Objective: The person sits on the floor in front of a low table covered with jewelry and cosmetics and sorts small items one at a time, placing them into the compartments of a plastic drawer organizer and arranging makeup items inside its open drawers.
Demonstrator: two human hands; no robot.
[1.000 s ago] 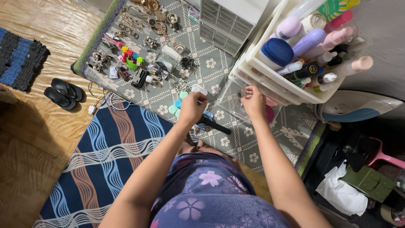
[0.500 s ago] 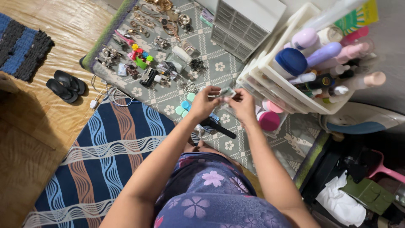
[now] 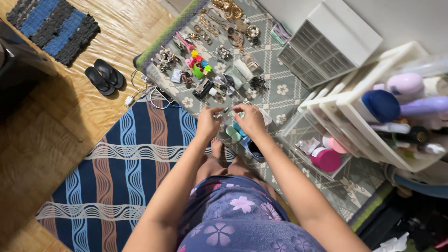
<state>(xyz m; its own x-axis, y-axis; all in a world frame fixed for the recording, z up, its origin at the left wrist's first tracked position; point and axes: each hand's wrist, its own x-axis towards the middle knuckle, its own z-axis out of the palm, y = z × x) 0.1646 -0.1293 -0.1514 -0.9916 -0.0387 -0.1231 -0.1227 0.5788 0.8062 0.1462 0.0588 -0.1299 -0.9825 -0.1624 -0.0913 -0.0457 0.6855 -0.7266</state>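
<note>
My left hand (image 3: 208,123) and my right hand (image 3: 250,120) are raised close together above the grey flowered mat (image 3: 280,88). Both pinch a small clear item (image 3: 227,111) between their fingertips; it is too small to identify. Below the hands lie small green and blue pieces (image 3: 233,132) and a dark object (image 3: 254,148) beside my foot (image 3: 217,148). Beyond the hands, jewellery, hair clips and small trinkets (image 3: 205,60) are spread over the mat.
A white drawer unit (image 3: 331,42) stands at the back right. A white rack (image 3: 373,121) holds bottles and a pink jar (image 3: 325,159) on the right. A blue wavy rug (image 3: 126,163), black sandals (image 3: 103,75) and a white cable (image 3: 147,95) lie left.
My hands have come together from apart and moved left over the mat, now pinching one small item between them. The view has swung toward the wooden floor.
</note>
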